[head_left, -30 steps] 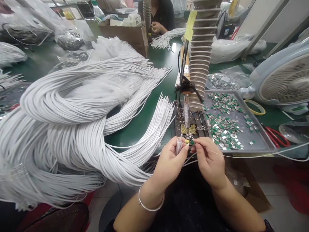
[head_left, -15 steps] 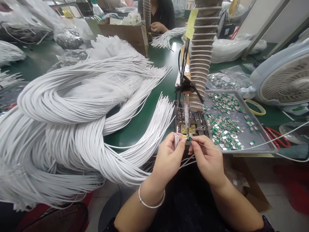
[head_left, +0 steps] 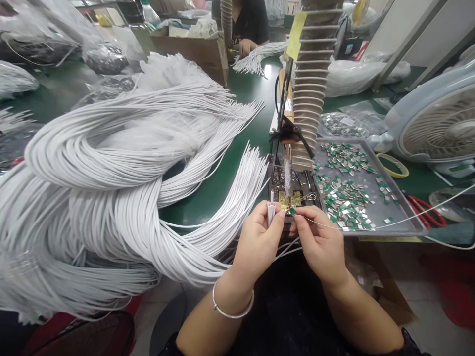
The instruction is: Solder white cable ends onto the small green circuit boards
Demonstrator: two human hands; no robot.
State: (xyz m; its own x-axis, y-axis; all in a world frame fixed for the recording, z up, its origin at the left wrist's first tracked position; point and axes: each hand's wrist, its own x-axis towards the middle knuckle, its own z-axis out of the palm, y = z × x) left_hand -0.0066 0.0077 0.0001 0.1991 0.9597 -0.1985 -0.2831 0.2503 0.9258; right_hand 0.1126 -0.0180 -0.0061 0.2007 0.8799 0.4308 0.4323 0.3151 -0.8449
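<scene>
My left hand (head_left: 258, 242) is closed around a few white cables (head_left: 271, 213), whose cut ends stand up between thumb and fingers. In a pinch, my right hand (head_left: 322, 242) holds a small green circuit board (head_left: 293, 211) close to the left fingertips. From the right fingers a thin pale strand (head_left: 374, 228) runs off to the right. Just above the fingertips is the tip of a downward-pointing soldering iron (head_left: 288, 170), over a yellowish sponge (head_left: 293, 198). The exact contact between cable, board and tip is too small to make out.
Large bundles of white cable (head_left: 111, 168) cover the left side. A ribbed hose (head_left: 309, 89) hangs behind the iron. On the right are a grey tray (head_left: 393, 225) of small boards, red-handled scissors (head_left: 426, 210), tape (head_left: 393, 165) and a fan (head_left: 441, 118). Across the table sits another person (head_left: 248, 24).
My hands have barely shifted; the cable ends in my left hand stand slightly higher and a little more to the left. The other person's hand has moved a little.
</scene>
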